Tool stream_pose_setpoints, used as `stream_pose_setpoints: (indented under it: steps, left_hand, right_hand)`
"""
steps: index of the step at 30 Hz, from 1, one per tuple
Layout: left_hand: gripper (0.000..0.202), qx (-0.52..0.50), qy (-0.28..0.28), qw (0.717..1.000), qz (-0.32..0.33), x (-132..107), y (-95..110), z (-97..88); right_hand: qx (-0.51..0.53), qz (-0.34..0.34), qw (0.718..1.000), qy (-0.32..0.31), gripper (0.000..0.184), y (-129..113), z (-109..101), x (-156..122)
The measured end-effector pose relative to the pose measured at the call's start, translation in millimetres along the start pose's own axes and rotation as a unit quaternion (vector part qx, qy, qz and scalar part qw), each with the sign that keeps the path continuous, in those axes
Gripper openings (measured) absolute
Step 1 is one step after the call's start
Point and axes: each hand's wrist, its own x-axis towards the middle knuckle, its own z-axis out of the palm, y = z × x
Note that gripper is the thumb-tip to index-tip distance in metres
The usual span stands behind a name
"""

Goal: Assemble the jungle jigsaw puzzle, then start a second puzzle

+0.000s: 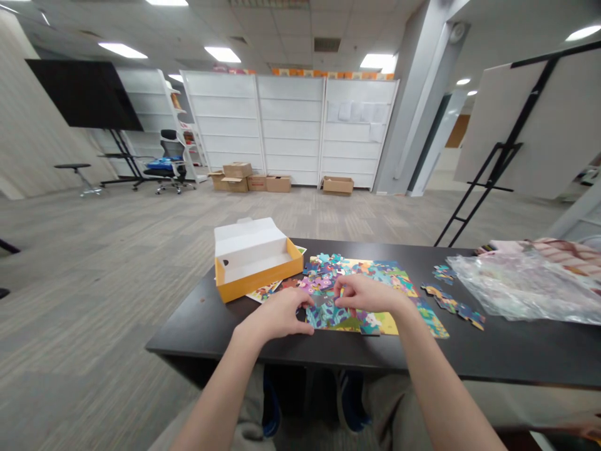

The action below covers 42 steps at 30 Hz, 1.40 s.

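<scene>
Under left hand (pixel 277 315) and right hand (pixel 370 294), jigsaw pieces (pixel 330 316) (mostly hidden).

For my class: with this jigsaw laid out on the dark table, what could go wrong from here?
The assembled jigsaw section under the left hand and right hand lies near the table's front edge, so a slip might push pieces off. The loose pieces sit beside a clear plastic bag, which could hide or drag them. The open yellow box crowds the pile, so a bump may scatter it.
</scene>
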Motion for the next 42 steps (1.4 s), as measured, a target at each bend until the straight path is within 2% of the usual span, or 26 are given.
stream_pose_setpoints:
  steps: [4,8,13,21,28,32,36,42]
  left_hand:
    - [0.048,0.003,0.001,1.000,0.010,0,-2,1.8]
    - [0.045,-0.008,-0.014,1.000,0.007,2,-3,-0.7]
    - [0.049,-0.039,-0.032,0.999,-0.011,3,-2,-3.7]
    - [0.051,-0.030,-0.018,0.999,-0.005,1,-6,-2.7]
    - [0.048,-0.014,0.000,0.999,0.035,8,18,6.2]
    - [0.034,0.019,-0.014,0.999,0.036,14,29,10.5]
    - [0.026,0.027,-0.014,0.999,0.035,16,28,13.9]
    - [0.034,-0.010,-0.019,0.999,0.039,13,20,13.7]
  right_hand:
    - [0.008,0.011,1.000,0.023,0.019,12,8,6]
    - [-0.090,0.046,0.992,0.077,0.015,12,13,6]
    - [-0.171,0.054,0.977,0.118,0.016,8,18,3]
    - [-0.193,0.073,0.971,0.120,0.013,4,19,-3]
    - [-0.206,0.088,0.966,0.129,0.017,2,21,-2]
    - [-0.227,0.076,0.960,0.144,0.021,7,24,0]
    - [-0.233,0.074,0.957,0.156,0.024,8,25,-2]
    - [-0.198,0.057,0.966,0.154,0.025,7,22,-8]
